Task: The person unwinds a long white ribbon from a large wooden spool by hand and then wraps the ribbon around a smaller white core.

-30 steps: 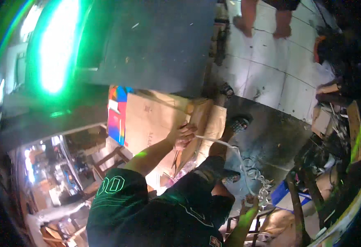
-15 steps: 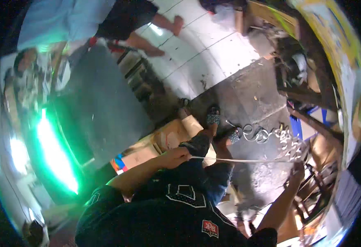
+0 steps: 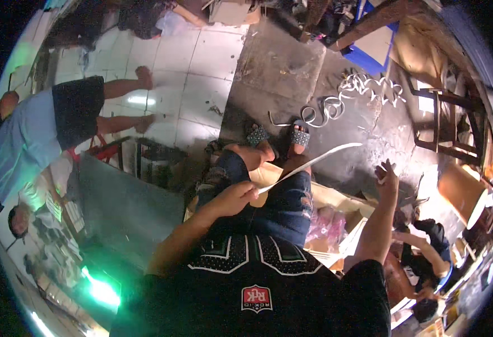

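Observation:
My left hand (image 3: pixel 236 198) is closed around one end of a long, thin white strip (image 3: pixel 302 168), above my lap. The strip slants up to the right in a slight curve, and its far end hangs free over the floor. My right hand (image 3: pixel 387 178) is raised to the right of my knees, fingers apart, separate from the strip. On the dark floor beyond my sandalled feet (image 3: pixel 299 139) lies a tangle of curled white strip (image 3: pixel 329 106).
A cardboard box with pink plastic-wrapped items (image 3: pixel 326 226) stands beside my right leg. Wooden frames (image 3: pixel 454 121) and a blue-edged box (image 3: pixel 370 48) line the right. A grey panel (image 3: pixel 128 199) is at left. One person (image 3: pixel 27 140) is left, another (image 3: pixel 432 253) lower right.
The strip was stretched taut between both hands; my right hand has let go and its end is loose. My view has turned to the right.

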Available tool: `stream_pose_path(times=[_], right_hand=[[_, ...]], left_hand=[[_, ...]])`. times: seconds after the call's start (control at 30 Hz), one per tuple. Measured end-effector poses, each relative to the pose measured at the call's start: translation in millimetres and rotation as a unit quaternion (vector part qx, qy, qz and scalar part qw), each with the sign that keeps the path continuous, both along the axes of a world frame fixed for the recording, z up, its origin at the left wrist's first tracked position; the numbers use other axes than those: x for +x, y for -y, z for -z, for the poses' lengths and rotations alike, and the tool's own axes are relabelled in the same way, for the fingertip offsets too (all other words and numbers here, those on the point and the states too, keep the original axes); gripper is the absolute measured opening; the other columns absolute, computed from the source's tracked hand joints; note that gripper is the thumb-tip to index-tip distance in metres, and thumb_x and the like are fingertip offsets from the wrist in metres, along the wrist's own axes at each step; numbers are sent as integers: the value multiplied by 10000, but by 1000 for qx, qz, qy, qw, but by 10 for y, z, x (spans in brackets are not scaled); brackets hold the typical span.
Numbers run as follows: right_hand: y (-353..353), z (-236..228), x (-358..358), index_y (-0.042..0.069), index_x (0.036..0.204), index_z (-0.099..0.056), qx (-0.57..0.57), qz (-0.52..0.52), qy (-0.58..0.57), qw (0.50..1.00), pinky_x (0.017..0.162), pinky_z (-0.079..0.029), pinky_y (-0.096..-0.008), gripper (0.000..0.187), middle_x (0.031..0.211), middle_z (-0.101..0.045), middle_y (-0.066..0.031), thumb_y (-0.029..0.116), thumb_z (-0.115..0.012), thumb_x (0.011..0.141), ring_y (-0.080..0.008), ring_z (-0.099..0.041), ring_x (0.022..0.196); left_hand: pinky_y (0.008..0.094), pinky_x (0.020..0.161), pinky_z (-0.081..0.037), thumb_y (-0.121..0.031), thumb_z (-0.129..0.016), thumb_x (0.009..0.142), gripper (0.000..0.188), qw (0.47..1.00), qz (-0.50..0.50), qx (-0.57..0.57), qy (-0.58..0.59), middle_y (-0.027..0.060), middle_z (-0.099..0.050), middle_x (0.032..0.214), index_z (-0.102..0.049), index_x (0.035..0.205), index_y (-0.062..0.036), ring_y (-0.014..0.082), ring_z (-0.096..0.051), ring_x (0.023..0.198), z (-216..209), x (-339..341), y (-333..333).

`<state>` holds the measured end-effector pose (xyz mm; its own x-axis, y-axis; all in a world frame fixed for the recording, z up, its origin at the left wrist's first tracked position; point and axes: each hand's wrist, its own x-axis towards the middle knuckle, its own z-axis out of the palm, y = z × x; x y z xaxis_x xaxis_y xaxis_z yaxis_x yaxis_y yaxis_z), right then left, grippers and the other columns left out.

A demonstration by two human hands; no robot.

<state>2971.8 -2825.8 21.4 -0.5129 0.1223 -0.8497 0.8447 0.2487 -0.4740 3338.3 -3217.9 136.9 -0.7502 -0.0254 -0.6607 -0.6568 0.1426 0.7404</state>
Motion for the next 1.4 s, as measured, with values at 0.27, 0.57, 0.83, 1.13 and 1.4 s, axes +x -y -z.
stream_pose_path(times=[0.27, 0.57, 0.83, 1.13, 1.4], right_hand=[[772, -984, 1643, 128, 1118, -617, -437, 113, -139, 882, 929, -451, -518, 383, 1273, -568, -110, 455, -530, 938, -275, -493, 1221], [1670, -1647, 2976, 66, 1300, -526, -476, -91, -337, 807, 1113, -254, -523, 665, 1488, -333, -187, 608, -409, 932, -313, -265, 1404], [1620, -1876, 3093, 35, 1431, -375, -493, -1, -327, 807, 1149, -138, -489, 824, 1523, -280, -171, 674, -340, 912, -311, -181, 1437], [1301, -1987, 3088, 114, 1364, -495, -241, -253, -562, 750, 1129, -184, -479, 470, 1507, -291, -205, 247, -562, 918, -374, -238, 1409], [1103, -2142, 3053, 26, 1058, -624, -12, -354, -551, 755, 1013, -369, -450, 220, 1226, -543, -174, 141, -582, 876, -352, -462, 1206]], left_hand=[[321, 821, -482, -244, -469, 999, 283, 992, -57, 109, 16, 118, -654, 966, -579, 1026, 15, 186, -625, 914, -4, 269, -430], [324, 930, -461, -288, -427, 1021, 301, 888, -253, 381, -54, 103, -613, 1191, -562, 1091, -28, 181, -592, 1086, -508, 144, -604], [403, 985, -451, -315, -467, 998, 395, 862, -249, 435, -80, 172, -575, 1247, -493, 1267, -27, 255, -569, 1157, -1020, 86, -907], [279, 786, -493, -299, -479, 1005, 239, 884, -267, 374, -79, 9, -573, 890, -563, 941, -84, 109, -570, 815, -951, 46, -1166], [288, 799, -486, -308, -487, 998, 241, 891, -215, 374, -143, 0, -567, 882, -573, 1008, -83, 112, -563, 823, -1027, -172, -1094]])
